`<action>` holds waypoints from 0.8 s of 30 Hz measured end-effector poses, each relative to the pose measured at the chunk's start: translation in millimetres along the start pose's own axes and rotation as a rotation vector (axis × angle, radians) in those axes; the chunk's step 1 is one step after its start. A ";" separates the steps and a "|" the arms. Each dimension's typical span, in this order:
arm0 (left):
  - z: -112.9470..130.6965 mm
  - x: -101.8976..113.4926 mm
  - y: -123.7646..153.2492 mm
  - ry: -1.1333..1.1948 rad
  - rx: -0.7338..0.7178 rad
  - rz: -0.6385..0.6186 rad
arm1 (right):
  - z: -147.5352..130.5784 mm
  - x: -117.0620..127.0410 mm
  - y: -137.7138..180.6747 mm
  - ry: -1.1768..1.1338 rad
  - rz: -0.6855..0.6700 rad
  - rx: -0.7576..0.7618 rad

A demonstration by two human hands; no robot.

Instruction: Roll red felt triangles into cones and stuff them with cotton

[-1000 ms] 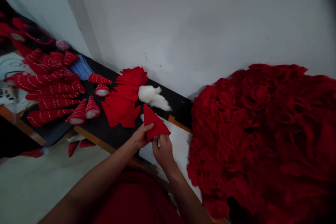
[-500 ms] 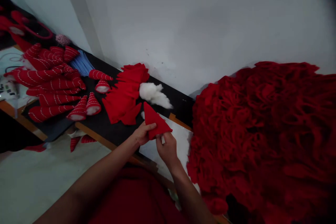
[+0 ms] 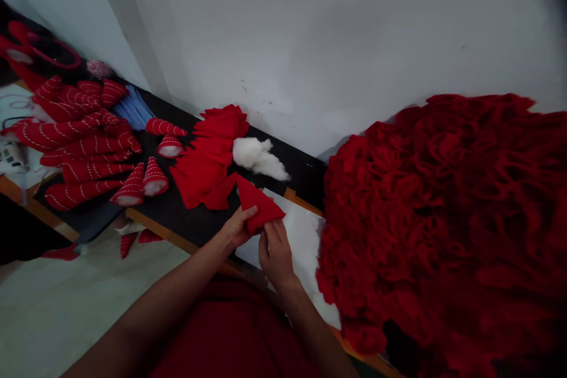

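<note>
A pointy red felt piece [image 3: 258, 205] is up in the air between the two hands, over a white sheet of paper [image 3: 302, 242]. Its tip points up and to the left. The left hand [image 3: 238, 227] grips its left side with the thumb and fingers. The right hand [image 3: 274, 254] is closed on its bottom edge, and the fingers curl around it. Both hands are holding on, and neither one has let go. Just past the piece lies a fluffy white lump of stuffing [image 3: 254, 158] on a black table top [image 3: 195, 227], right beside a pile of flat red felt pieces [image 3: 207, 159]. To the left stand small cones with white stitches [image 3: 144, 182], and behind them is a big heap of red hats with white stitches [image 3: 82, 144]. A blue bundle [image 3: 133, 108] and a red and white ball of string [image 3: 98, 68] sit near the wall [image 3: 310, 41]. On the right, a huge pile of bunched dark red felt [image 3: 443, 230] rises beside the paper. Two striped red pieces [image 3: 135, 240] lie on the pale floor [image 3: 66, 313] under the table's wooden edge [image 3: 168, 230].
</note>
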State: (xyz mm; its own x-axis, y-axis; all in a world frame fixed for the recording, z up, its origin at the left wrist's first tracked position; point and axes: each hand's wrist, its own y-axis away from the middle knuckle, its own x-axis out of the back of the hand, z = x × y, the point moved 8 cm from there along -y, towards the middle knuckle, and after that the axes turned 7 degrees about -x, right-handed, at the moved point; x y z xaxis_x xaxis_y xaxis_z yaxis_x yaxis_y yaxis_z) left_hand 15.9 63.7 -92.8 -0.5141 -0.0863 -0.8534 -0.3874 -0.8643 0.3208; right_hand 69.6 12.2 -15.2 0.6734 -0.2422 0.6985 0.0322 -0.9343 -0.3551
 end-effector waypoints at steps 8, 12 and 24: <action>8.3 -5.8 1.1 -0.011 -0.034 -0.081 | -5.4 -5.2 -6.6 -0.085 -0.180 0.023; 10.8 -5.4 1.5 -0.010 -0.025 -0.070 | -1.9 11.1 -5.1 -0.121 -0.015 -0.023; 16.4 -18.7 5.0 -0.006 -0.068 -0.140 | -7.9 -15.6 -12.0 0.051 -0.184 0.118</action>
State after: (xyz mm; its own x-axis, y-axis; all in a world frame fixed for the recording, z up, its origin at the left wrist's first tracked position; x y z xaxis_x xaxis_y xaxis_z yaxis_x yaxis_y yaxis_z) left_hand 11.0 69.1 -68.6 -0.4634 0.0403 -0.8852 -0.4034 -0.8990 0.1702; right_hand 52.8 25.1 -16.9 0.6099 -0.0865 0.7878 0.2388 -0.9278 -0.2868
